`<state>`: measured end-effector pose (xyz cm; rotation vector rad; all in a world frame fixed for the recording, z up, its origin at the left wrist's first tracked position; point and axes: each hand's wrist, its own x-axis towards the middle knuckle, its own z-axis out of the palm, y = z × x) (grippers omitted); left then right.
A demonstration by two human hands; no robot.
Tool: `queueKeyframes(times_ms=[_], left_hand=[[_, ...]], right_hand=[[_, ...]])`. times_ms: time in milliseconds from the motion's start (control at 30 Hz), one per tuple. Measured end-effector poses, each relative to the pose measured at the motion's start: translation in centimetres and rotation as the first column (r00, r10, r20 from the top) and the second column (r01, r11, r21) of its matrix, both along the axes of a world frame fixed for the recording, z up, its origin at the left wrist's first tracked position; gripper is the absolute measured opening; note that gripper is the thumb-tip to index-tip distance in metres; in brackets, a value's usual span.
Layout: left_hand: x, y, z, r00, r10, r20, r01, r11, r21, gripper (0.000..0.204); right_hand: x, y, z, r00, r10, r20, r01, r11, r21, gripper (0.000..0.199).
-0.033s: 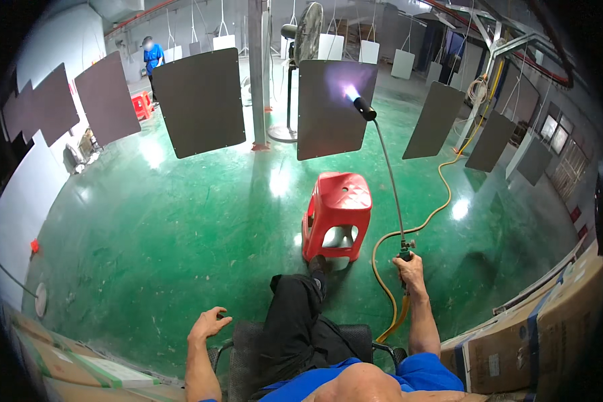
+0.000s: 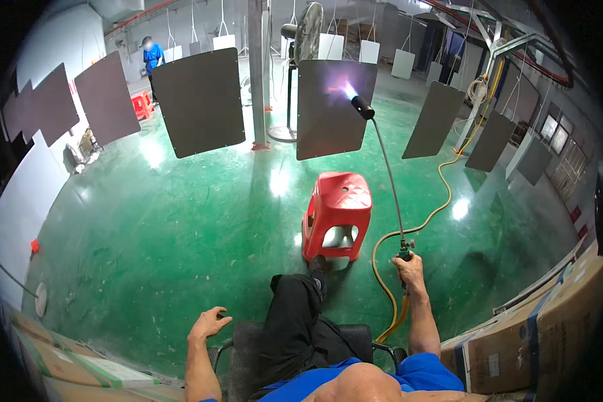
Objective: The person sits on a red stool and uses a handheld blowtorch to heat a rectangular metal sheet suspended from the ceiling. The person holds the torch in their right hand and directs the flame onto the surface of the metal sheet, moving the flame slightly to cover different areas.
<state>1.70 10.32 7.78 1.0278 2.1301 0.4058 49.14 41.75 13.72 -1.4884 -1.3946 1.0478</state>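
My right hand [image 2: 410, 271] is closed around the handle of a gas torch [image 2: 388, 164], whose long thin tube reaches up and away. The torch's black burner head [image 2: 362, 107] gives off a blue-white flame [image 2: 349, 90] against the upper right of a hanging dark grey panel [image 2: 328, 127]. A pinkish glow spreads over the panel near the flame. My left hand [image 2: 210, 323] is held by the left armrest of the chair [image 2: 244, 352], fingers loosely bent and apart, holding nothing. A yellow hose [image 2: 382, 268] runs from the torch handle and curves over the floor.
A red plastic stool [image 2: 342, 194] stands ahead, my foot against its base. More dark panels [image 2: 201, 104] hang in a row on both sides. Behind them stand a post [image 2: 257, 80] and a fan [image 2: 308, 33]. Cartons [image 2: 502, 352] flank me. A person in blue [image 2: 153, 55] stands far left.
The burner head has shifted very slightly left and up, and the flame's tip shows a pinker streak on the panel. My left hand stays in place.
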Motion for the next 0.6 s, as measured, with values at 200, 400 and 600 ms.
queueKeyframes(times_ms=[200, 400, 600], left_hand=[[0.2, -0.2, -0.3, 1.000, -0.009, 0.004, 0.009, 1.000, 0.029, 0.055], [0.0, -0.3, -0.3, 0.999, -0.008, 0.032, 0.007, 0.999, 0.051, 0.055], [0.2, -0.2, -0.1, 0.999, 0.021, 0.050, -0.022, 0.999, 0.024, 0.056]], right_hand=[[-1.2, -0.2, 1.2, 0.995, 0.090, -0.032, -0.088, 0.994, 0.065, 0.018], [-3.6, 0.8, 1.3, 0.987, 0.162, -0.023, -0.158, 0.980, 0.118, 0.016], [-4.0, -0.3, -0.7, 0.963, 0.167, 0.210, -0.194, 0.974, 0.116, 0.020]])
